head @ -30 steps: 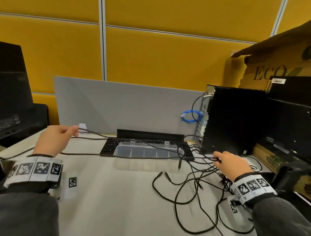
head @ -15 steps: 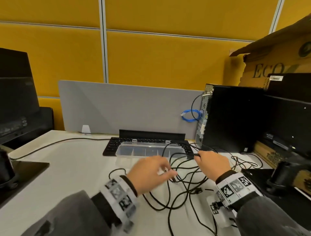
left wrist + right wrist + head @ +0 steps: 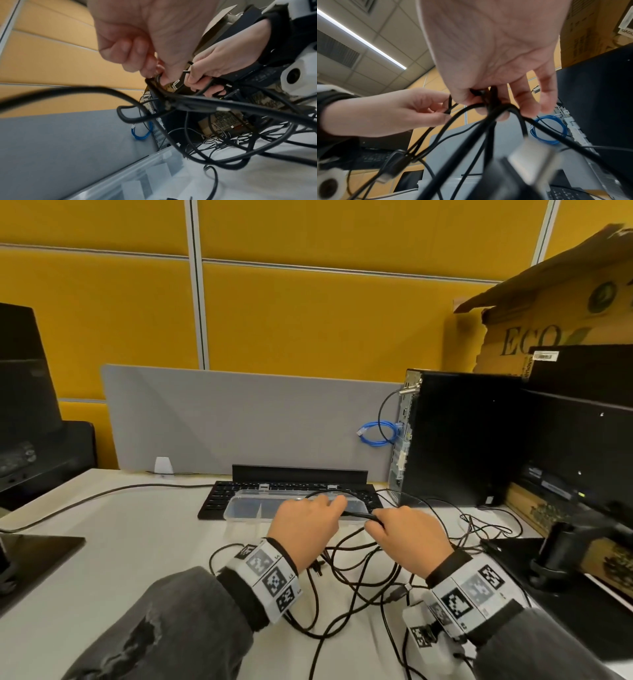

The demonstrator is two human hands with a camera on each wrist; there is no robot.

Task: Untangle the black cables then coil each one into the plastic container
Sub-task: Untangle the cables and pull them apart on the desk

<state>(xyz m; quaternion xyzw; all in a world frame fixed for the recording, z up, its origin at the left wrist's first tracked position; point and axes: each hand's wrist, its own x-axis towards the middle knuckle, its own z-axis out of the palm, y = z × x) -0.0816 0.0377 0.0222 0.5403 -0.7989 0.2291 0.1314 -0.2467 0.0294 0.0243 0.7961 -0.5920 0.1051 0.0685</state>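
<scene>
Yellow wall panels and grey divider behind white desk. Toward desk's back edge, near its middle: keyboard, with clear container resting on its front part, lid open, nothing coiled inside yet.

Step in hand, by the look of it: untangling, still early. Cables in a loose heap on desk's right half, in front of PC tower, several strands lifted between both hands.

Left hand raised just in front of container, knuckles up, thumb and fingers curled, pinching a loop of one strand. Right hand just beside it, same height, first fingers and thumb bunched round several strands gathered at one knot-like crossing; outer fingers hanging straighter below.

Next move likely calls for: drawing the pinched strand out of the bunch, slackening right grip so it can slip through, watching for plugs catching on other loops.
</scene>
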